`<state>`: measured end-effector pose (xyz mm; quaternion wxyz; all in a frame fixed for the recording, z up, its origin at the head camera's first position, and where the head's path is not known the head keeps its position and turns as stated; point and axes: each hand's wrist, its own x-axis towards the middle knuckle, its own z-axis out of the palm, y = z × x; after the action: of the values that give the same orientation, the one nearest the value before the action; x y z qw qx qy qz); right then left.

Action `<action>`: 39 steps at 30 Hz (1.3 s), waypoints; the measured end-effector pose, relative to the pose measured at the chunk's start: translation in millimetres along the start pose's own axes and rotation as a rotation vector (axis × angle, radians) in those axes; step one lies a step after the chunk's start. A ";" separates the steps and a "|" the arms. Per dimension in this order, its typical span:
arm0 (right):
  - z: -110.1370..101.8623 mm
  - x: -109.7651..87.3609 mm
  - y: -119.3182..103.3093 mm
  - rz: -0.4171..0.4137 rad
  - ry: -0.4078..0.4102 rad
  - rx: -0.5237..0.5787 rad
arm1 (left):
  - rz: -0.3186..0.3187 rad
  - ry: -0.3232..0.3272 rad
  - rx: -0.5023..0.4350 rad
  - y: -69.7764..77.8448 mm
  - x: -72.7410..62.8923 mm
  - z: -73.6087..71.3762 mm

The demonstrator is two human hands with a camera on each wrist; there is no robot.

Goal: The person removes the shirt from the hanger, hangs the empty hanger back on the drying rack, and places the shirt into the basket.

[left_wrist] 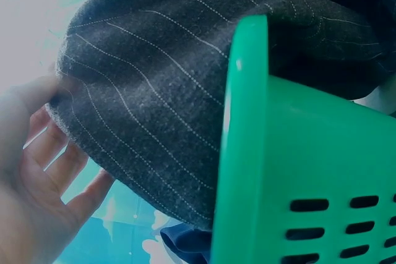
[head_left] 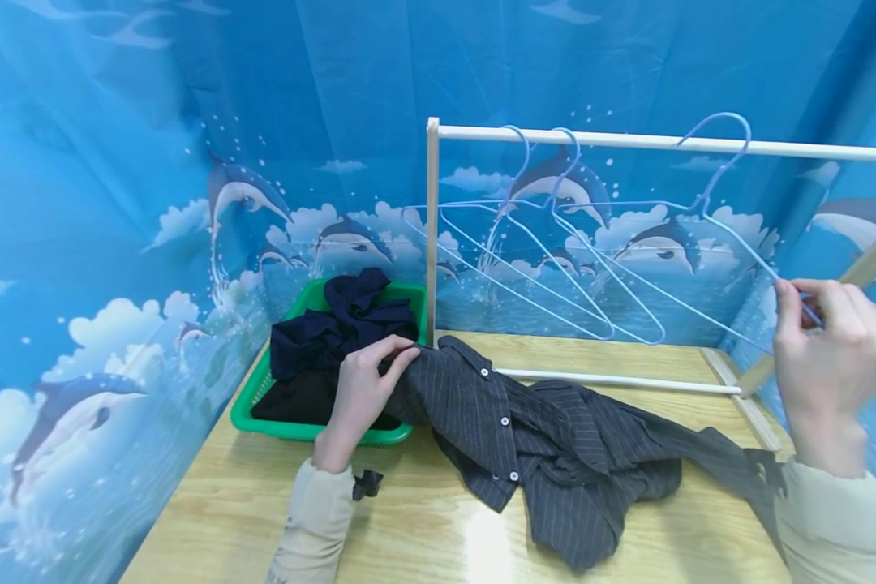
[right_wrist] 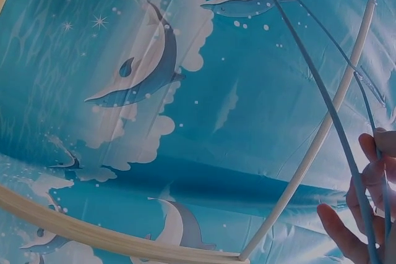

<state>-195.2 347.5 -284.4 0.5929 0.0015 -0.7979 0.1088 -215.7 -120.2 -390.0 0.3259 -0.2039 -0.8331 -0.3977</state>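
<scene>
A dark grey pinstriped shirt with white buttons lies crumpled across the wooden table. My left hand pinches its edge between thumb and fingers, lifting that part beside the green basket; the left wrist view shows the raised cloth with the left hand at its edge. My right hand grips one end of a light purple wire hanger, whose hook is at the rack's top bar. In the right wrist view the fingers curl around the hanger wire.
Two more hangers hang on the white rack bar, left of the held one. A green basket of dark clothes stands at the table's left. A small black object lies near the left sleeve. Dolphin-print curtains surround the table.
</scene>
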 end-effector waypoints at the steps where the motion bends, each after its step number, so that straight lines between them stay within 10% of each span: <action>1: 0.6 0.5 -0.2 0.000 0.003 0.001 | 0.000 0.000 0.000 0.0 0.2 0.0; 39: 20.5 9.8 -1.2 -0.024 -0.025 -0.008 | 0.000 -0.007 0.017 -2.4 0.1 3.8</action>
<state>-217.3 343.9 -280.6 0.5843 0.0103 -0.8055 0.0985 -218.7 -118.6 -393.0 0.3248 -0.2026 -0.8375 -0.3898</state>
